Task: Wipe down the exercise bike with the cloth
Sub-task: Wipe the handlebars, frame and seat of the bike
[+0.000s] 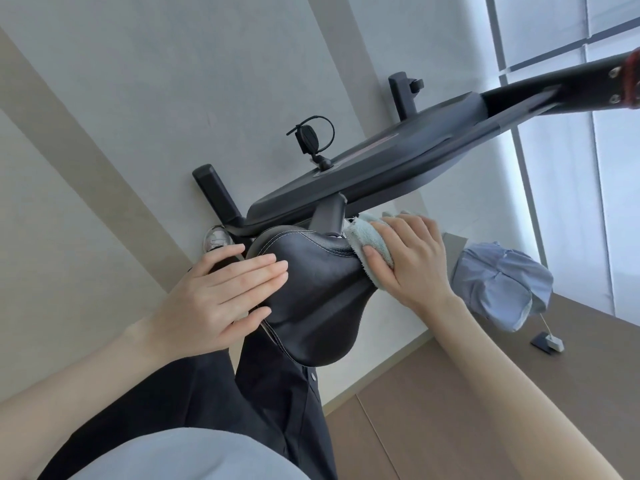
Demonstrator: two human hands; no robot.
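Pale floor (104,98) around saddle (311,299) and cloth (363,237)

Pale grey floor (104,98) with broad beige bands fills the left and top of the frame. The exercise bike (363,174) stands on it, its black foot bars (214,195) down on the tiles at centre. At lower right sits a brown desk (485,393), carrying a crumpled blue garment (502,285) and, just beside it, a small white-and-dark block (549,341).

Black saddle (311,299) of a dark exercise bike (381,161), left grip (214,299) flat on its side with straight fingers, right grip (408,258) holding a pale blue cloth (367,242) against its narrow nose, blue garment (502,285) on a brown surface nearby
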